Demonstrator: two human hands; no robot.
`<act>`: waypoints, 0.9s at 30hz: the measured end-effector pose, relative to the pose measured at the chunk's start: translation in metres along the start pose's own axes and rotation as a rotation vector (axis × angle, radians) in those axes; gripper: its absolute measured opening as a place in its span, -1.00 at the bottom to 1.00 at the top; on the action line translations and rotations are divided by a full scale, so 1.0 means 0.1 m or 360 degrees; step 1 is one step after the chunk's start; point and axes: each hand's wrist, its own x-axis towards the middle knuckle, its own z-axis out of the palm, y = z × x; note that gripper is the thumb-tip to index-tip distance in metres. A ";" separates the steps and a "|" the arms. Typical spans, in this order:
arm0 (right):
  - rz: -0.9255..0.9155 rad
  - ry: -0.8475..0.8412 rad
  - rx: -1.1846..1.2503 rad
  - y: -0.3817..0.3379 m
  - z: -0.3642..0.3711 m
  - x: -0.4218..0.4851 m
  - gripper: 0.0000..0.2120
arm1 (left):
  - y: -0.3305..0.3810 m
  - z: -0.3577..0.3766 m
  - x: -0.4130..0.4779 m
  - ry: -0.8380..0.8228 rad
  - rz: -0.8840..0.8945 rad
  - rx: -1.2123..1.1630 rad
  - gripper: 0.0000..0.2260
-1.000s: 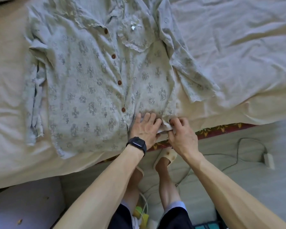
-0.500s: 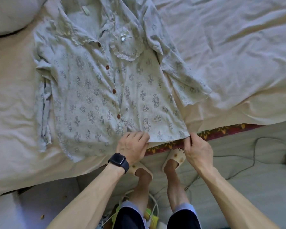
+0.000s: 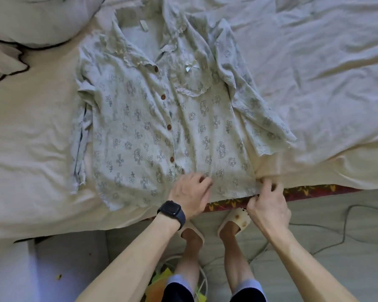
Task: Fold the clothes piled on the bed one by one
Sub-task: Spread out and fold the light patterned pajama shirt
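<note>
A pale green printed button-up shirt [image 3: 140, 127] lies spread face up on the bed, collar far from me, hem at the near edge. Its left sleeve is bunched along the left side, and its right sleeve [image 3: 260, 118] angles out to the right. My left hand [image 3: 190, 194], with a black watch on the wrist, rests on the hem near the button placket, fingers loosely bent. My right hand [image 3: 267, 201] pinches the shirt's lower right hem corner at the bed's edge.
The cream sheet [image 3: 31, 138] covers the bed; a rumpled white blanket [image 3: 314, 62] lies at the right and a pillow [image 3: 35, 18] at the top left. My slippered feet [image 3: 234, 221] stand on the floor below, beside a cable [image 3: 345, 227].
The shirt's hem has been drawn out flat to the right. My right hand moved right along the hem to its corner; my left hand stayed near the placket.
</note>
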 end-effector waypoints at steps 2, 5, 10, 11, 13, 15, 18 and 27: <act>-0.0283 0.0134 -0.0088 -0.13 -0.13 -0.03 -0.44 | -0.09 -0.10 0.05 0.0165 -0.0240 -0.0045 -0.74; -0.0828 0.0244 -0.0218 -0.41 -0.26 0.03 -0.43 | -0.29 -0.21 0.09 -0.0116 -0.0690 0.0025 -0.49; -0.1019 -0.0313 -0.0687 -0.99 -0.36 0.42 -0.47 | -0.69 -0.27 0.12 -0.0569 -0.0865 -0.0054 -0.48; -0.0979 -0.0408 -0.0777 -1.08 -0.39 0.52 -0.50 | -0.74 -0.29 0.15 -0.0589 -0.0849 -0.0078 -0.50; -0.0905 -0.0525 -0.0838 -1.30 -0.52 0.70 -0.57 | -0.83 -0.39 0.25 -0.0609 -0.0833 -0.0172 -0.52; -0.0818 -0.0586 -0.0690 -1.53 -0.70 0.88 -0.58 | -0.94 -0.51 0.40 -0.0597 -0.0803 -0.0238 -0.55; -0.0650 -0.0325 -0.0167 -1.80 -0.99 1.15 -0.64 | -1.16 -0.74 0.72 -0.0318 -0.0833 -0.0366 -0.64; -0.0281 0.0262 0.0537 -2.54 -1.56 2.59 -0.37 | -1.91 -1.66 2.65 0.0293 -0.0839 -0.0838 -0.48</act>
